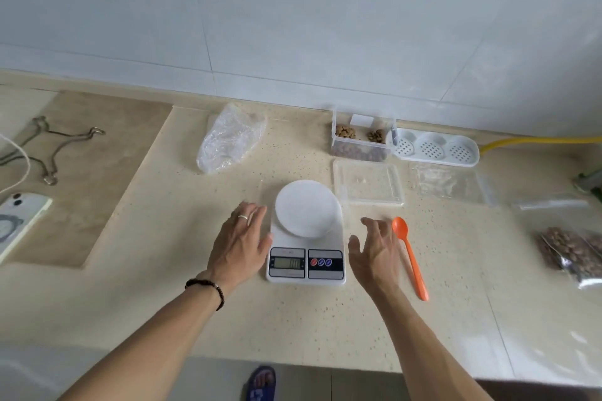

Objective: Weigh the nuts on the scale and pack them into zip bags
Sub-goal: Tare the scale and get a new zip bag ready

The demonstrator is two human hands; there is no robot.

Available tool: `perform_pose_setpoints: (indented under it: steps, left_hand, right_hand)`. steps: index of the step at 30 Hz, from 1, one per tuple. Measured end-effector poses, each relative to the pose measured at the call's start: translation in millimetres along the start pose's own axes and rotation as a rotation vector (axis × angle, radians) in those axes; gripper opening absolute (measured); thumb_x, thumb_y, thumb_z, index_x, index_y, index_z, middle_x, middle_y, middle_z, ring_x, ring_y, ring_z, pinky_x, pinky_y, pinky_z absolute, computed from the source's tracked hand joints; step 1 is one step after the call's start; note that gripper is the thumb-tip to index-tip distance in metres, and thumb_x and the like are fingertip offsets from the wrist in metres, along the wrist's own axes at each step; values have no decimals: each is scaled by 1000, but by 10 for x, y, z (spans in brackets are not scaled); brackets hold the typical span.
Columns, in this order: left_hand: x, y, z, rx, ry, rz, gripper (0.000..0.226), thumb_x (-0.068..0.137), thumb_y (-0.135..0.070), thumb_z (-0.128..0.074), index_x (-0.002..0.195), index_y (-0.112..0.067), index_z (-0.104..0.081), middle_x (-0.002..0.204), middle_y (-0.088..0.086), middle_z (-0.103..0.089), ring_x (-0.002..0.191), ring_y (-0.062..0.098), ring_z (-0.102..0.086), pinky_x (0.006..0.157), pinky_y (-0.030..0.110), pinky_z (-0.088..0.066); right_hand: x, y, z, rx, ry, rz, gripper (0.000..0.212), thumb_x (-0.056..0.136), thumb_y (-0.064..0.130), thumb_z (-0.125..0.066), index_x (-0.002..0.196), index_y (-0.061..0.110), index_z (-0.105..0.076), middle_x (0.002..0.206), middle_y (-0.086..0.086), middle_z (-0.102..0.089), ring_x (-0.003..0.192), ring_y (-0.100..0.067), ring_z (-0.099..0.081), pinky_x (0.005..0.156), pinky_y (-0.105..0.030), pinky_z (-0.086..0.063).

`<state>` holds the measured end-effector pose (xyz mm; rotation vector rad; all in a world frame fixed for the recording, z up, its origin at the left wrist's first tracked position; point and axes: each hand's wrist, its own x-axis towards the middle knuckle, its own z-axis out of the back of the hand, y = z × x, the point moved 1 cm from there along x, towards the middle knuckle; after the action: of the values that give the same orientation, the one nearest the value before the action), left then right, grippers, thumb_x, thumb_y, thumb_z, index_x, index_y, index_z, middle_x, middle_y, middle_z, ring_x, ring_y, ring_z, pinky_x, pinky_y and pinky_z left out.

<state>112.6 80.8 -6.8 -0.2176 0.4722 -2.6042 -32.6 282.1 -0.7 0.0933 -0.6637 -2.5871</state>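
left hand (242,239) – fingers spread | right hand (378,254) – spread | flanking scale (306,237)

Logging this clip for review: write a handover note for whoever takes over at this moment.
Left hand and right hand: both open, holding nothing, flanking the scale.
Scale platform bare; orange spoon lies right of it.
Nut container open at the back, its lid in front.
Done: filled bags at far right.
Left: weigh more nuts and fill the empty zip bags.
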Motion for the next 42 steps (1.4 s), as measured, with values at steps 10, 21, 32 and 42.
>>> perform_pose_setpoints:
  steps: [10,21,32,42]
  left_hand:
    - [-749,-139,-407,186,120,-12,69,93,-47,-30,149,-6,-31,155,16,-29,146,34,-19,113,52,-23]
    - [-842,-174,-573,108,147,46,74,99,-46,-38,154,-14,-1,161,8,8,147,25,16,120,48,2]
    - [-857,-230,-537,141,203,75,74,101,-48,-30,153,-16,11,158,6,21,145,24,23,117,44,12]
    - [-808,-347,-408,118,142,-5,72,100,-47,-33,154,-14,3,162,8,10,147,24,18,118,42,9]
  right_hand:
    - [-740,-160,-134,-288,310,186,57,101,46,-29,153,28,-15,162,-8,-9,142,-29,-23,110,-45,-31]
    - [-739,-114,-217,-370,392,215,56,102,49,-23,154,34,-9,163,-6,7,147,-30,-9,114,-46,-24]
    - [-693,-114,-241,-410,377,198,56,100,52,-33,152,39,-15,164,-6,1,147,-31,-8,113,-47,-24]
    - [-675,-137,-159,-342,383,217,58,100,49,-35,153,34,-15,163,-7,-3,147,-30,-13,114,-47,-26]
